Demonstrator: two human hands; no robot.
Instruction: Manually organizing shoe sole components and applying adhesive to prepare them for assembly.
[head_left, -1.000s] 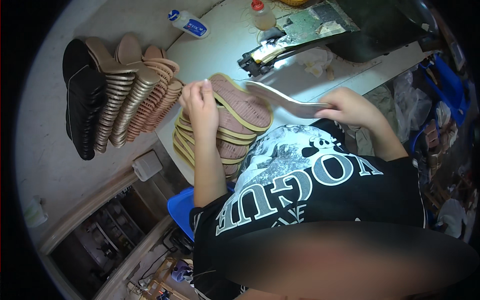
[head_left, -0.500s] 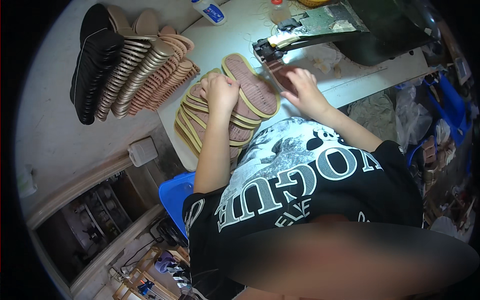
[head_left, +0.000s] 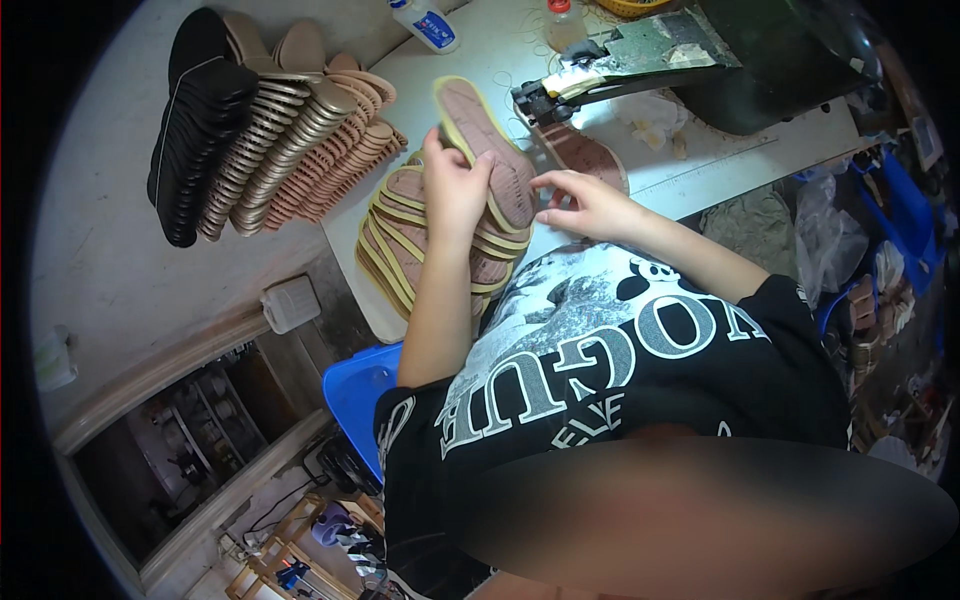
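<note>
My left hand (head_left: 458, 190) grips a mauve insole (head_left: 490, 150) with yellow edging, thumb on top, and holds it tilted over a pile. That pile of similar yellow-edged insoles (head_left: 385, 235) lies fanned at the table's left edge. Close to the held insole's near end is my right hand (head_left: 585, 205), its thumb and forefinger apart and nothing visible between them. Whether its fingertips touch the rim is hard to see. Another mauve insole (head_left: 590, 158) lies under the head of a green sewing machine (head_left: 660, 50), just beyond my right hand.
Stacks of black soles (head_left: 205, 130) and metallic and pink soles (head_left: 330, 150) stand by the wall at left. On the white table (head_left: 480, 45) are a glue bottle (head_left: 428, 27), a red-capped bottle (head_left: 563, 25) and loose threads. A blue bin (head_left: 355, 390) sits below the left edge.
My left hand has taken hold of the top insole and raised it slightly leftward. My right hand has come off the insole at the machine and moved toward the held one.
</note>
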